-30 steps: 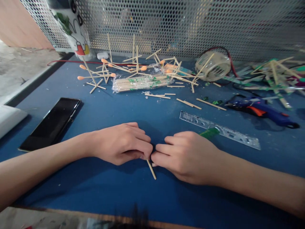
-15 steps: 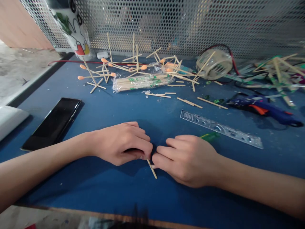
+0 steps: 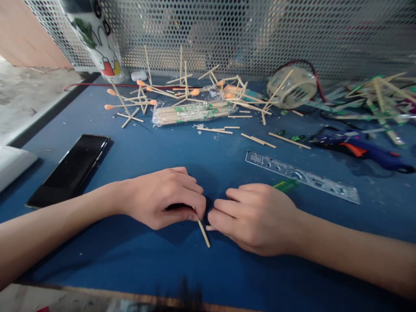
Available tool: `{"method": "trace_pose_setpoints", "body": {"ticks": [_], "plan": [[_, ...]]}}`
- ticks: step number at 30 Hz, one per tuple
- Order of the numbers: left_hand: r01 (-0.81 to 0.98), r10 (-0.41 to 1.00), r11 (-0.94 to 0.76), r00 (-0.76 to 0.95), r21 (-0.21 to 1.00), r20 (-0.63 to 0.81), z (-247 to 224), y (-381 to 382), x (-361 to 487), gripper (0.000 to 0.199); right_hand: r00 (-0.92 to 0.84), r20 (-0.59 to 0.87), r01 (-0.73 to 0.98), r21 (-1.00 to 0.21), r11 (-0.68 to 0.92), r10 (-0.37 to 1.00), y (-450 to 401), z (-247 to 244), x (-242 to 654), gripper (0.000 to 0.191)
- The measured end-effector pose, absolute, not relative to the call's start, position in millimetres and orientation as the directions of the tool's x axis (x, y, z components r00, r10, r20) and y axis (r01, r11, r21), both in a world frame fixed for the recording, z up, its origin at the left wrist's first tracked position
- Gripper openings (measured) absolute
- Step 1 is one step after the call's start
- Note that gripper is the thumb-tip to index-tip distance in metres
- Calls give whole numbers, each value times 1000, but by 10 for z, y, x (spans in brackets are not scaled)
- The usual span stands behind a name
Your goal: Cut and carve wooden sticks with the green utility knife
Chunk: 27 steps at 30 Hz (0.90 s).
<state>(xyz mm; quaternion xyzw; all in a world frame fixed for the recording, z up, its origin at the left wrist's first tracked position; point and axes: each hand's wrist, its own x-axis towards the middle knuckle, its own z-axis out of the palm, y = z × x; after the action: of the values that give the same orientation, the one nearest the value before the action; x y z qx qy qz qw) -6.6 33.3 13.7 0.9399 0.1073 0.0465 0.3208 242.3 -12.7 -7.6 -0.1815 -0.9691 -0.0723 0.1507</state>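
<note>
My left hand (image 3: 169, 197) is closed, pinching a thin wooden stick (image 3: 204, 234) between thumb and forefinger. The stick slants down toward me, its lower end free above the blue tabletop. Just to the right, my right hand (image 3: 255, 219) is curled with its knuckles up and its fingers pressed together. A small pale tip shows under its forefinger; whether that is the thumb or an object, I cannot tell. What the right fingers hold, if anything, is hidden. A small gap separates the two hands.
A clear ruler (image 3: 302, 177) and green piece (image 3: 286, 185) lie beyond my right hand. A blue glue gun (image 3: 367, 149) rests at right, a phone (image 3: 69, 171) at left. Behind are loose sticks (image 3: 258, 140), a wrapped stick bundle (image 3: 191, 113), stick frames and a clear plastic cup (image 3: 291, 86).
My left hand has shifted slightly left with the stick, whose lower end is now farther from my right hand. The right hand has barely moved.
</note>
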Motion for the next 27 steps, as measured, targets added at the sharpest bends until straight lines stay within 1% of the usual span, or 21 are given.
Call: {"method": "trace_pose_setpoints", "body": {"ticks": [4, 10, 16, 21, 27], "plan": [[180, 237, -773, 971, 608, 14, 139, 329, -64, 13, -890, 298, 387, 90, 918, 346, -131, -73, 2418, 14], [170, 228, -771, 974, 614, 16, 140, 341, -62, 14, -897, 291, 369, 80, 926, 332, -132, -34, 2410, 20], [162, 233, -754, 972, 637, 29, 127, 339, -50, 8, -910, 263, 354, 95, 930, 319, -118, -16, 2405, 19], [143, 234, -757, 970, 638, 60, 96, 329, -49, 6, -900, 295, 365, 110, 924, 320, -138, -18, 2376, 23], [161, 249, -744, 968, 649, 45, 107, 330, -55, 7, -891, 327, 377, 141, 915, 317, -160, -31, 2369, 22]]}}
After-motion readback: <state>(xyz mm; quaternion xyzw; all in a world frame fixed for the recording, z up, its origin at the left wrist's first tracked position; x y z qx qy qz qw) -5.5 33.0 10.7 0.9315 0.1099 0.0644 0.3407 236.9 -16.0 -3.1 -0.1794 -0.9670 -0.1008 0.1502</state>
